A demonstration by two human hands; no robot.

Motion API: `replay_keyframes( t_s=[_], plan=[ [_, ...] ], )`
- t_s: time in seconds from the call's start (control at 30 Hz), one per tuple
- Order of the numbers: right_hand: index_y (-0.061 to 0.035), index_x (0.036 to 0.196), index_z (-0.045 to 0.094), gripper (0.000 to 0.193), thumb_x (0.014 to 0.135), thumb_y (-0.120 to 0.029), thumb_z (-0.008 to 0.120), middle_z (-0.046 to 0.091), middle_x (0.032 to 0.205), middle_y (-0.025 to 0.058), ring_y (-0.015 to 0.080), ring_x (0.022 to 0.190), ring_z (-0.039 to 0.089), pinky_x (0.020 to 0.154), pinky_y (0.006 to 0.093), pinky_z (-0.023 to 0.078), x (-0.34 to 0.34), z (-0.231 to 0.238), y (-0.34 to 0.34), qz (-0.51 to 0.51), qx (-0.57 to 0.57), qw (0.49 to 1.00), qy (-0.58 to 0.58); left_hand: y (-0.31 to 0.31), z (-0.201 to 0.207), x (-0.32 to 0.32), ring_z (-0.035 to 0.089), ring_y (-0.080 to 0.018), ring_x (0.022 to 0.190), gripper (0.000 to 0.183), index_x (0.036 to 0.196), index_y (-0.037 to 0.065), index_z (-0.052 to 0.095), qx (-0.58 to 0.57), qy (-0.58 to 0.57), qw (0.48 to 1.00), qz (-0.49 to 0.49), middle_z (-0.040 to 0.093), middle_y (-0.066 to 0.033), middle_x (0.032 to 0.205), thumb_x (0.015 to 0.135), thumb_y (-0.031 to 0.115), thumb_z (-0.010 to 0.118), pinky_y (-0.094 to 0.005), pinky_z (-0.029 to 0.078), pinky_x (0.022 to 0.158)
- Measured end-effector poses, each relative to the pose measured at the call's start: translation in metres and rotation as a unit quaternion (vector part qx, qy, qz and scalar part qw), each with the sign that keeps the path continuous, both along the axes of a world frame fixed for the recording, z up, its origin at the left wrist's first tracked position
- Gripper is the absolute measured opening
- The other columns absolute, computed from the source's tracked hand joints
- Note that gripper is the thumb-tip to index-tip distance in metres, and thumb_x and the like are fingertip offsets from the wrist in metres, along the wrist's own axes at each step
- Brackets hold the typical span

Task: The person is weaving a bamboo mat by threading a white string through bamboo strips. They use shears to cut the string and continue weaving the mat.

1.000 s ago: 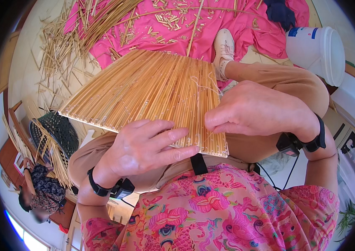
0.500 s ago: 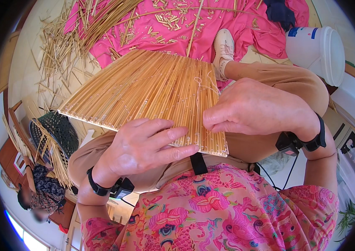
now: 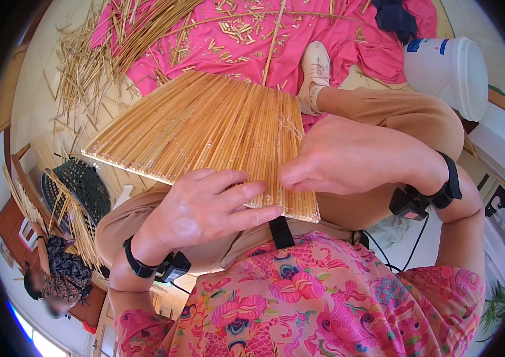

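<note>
the left hand (image 3: 205,205) is pressing, fingers apart, on the near edge of the reed mat (image 3: 199,131) over the lap (image 3: 347,205), while the right hand (image 3: 347,160) is pinching, fingertips together, by its near-right corner — whether holding thread (image 3: 278,134), one cannot tell — even pressure probably serving best.

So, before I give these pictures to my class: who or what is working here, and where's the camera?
There is no robot: a person works with two bare hands. Each picture comes from one wide fisheye camera on their head, looking down, so straight edges bend. A panel of straw-coloured stalks lies across the lap. The left hand rests on it, fingers spread; the right hand is pinched near its right side, anything between the fingertips hidden. A loose pale thread lies on the panel. Beyond, short cut pieces lie on pink cloth.
</note>
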State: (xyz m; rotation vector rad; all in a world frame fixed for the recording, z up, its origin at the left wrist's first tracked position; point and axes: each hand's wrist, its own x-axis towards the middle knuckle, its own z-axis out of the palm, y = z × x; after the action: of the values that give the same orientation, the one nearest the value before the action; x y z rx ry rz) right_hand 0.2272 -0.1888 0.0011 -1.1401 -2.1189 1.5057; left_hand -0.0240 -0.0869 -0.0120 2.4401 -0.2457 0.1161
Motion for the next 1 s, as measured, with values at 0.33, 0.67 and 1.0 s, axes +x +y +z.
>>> replay_keyframes(
  t_s=[0.33, 0.67, 1.0],
  plan=[
    [-0.0039, 0.081, 0.059, 0.011, 0.085, -0.014, 0.061, 0.060, 0.071, 0.0191, 0.0404, 0.072, 0.061, 0.061, 0.0482, 0.047, -0.010, 0.000, -0.003, 0.006, -0.030, 0.999, 0.043, -0.002, 0.006, -0.002, 0.063, -0.0178, 0.087, 0.042, 0.117, 0.031, 0.069, 0.004, 0.005, 1.000, -0.003, 0.064, 0.0005, 0.103, 0.076, 0.021, 0.067, -0.0291, 0.049, 0.060],
    [-0.0077, 0.082, 0.057, 0.013, 0.086, -0.017, 0.065, 0.055, 0.063, 0.0142, 0.0369, 0.067, 0.060, 0.058, 0.0460, 0.046, -0.009, -0.003, 0.000, 0.018, -0.010, 1.000, -0.003, 0.000, -0.002, 0.000, 0.061, -0.0172, 0.084, 0.041, 0.118, 0.031, 0.069, -0.002, 0.019, 1.000, 0.000, 0.063, 0.0010, 0.102, 0.078, 0.020, 0.065, -0.0300, 0.049, 0.063],
    [-0.0107, 0.078, 0.055, 0.011, 0.081, -0.017, 0.064, 0.055, 0.063, 0.0055, 0.0268, 0.066, 0.062, 0.067, 0.0414, 0.048, 0.007, 0.012, -0.001, 0.048, 0.132, 0.973, -0.181, -0.002, -0.003, 0.003, 0.061, -0.0181, 0.085, 0.040, 0.118, 0.031, 0.069, 0.003, 0.012, 1.000, 0.012, 0.065, 0.0001, 0.102, 0.080, 0.020, 0.063, -0.0311, 0.052, 0.067]
  ],
)
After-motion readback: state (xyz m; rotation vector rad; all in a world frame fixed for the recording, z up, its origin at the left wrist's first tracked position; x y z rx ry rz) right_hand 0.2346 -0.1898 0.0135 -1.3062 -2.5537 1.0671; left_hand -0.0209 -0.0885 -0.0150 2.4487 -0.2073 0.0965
